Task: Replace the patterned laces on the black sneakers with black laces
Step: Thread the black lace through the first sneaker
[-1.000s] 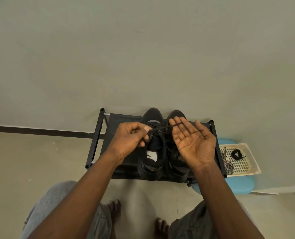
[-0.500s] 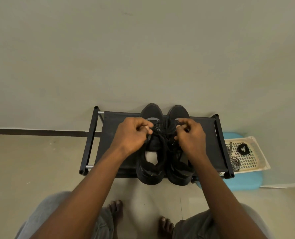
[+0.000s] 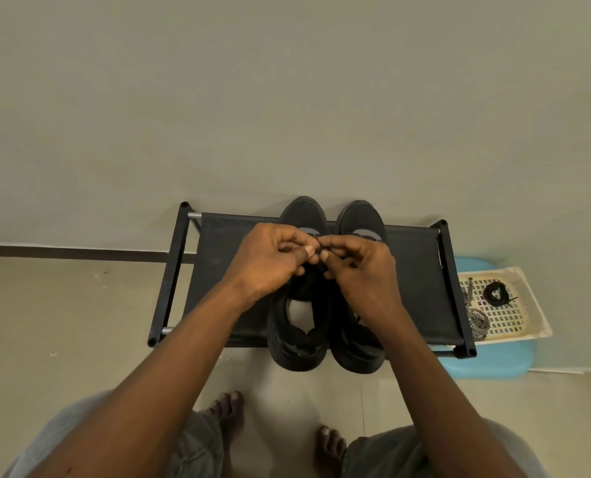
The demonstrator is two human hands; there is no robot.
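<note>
Left hand (image 3: 270,260) and right hand (image 3: 359,267) pinched on black lace (image 3: 318,243) above left sneaker (image 3: 302,305) on rack (image 3: 218,270). Loose tension risks a slack knot; spare lace (image 3: 496,293) in tray (image 3: 528,326).

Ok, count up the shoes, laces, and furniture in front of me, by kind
Sneakers: 2
Black laces: 2, one in the hands, one coiled in the basket
Patterned laces: 1 bundle
Basket: 1
Rack: 1
Stool: 1
Total: 8
</note>
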